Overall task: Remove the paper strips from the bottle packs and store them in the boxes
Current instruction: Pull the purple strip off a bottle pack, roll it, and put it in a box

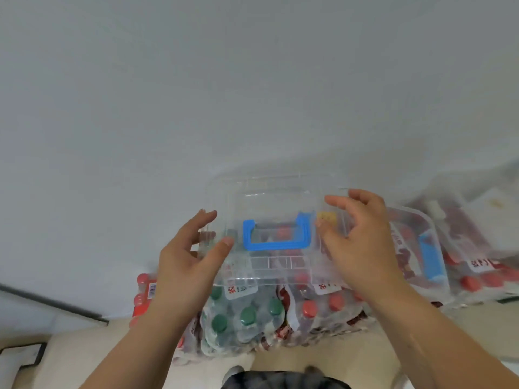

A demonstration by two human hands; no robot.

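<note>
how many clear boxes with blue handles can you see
2. One clear box is held between the left hand and right hand over the bottle packs; the other box sits just right of it. More may be hidden beyond the blurred right edge.

the nearer box (280,192) is clear, colourless plastic with a bright blue handle (276,242) on its lid and a small yellow patch (326,217) beside it; the second box (415,220) is clear too, with a paler blue handle (431,256). the bottle packs (283,329) wear clear film printed dark red and white; one shows dark green caps (247,315), others red caps (309,307), with white labels (238,290) marked in red; a red pack (140,307) at the left carries a white barcode label (152,289). the wall (196,80) is pale grey; the floor (84,355) beige; a dark grey strip (56,304) runs between them.
</note>
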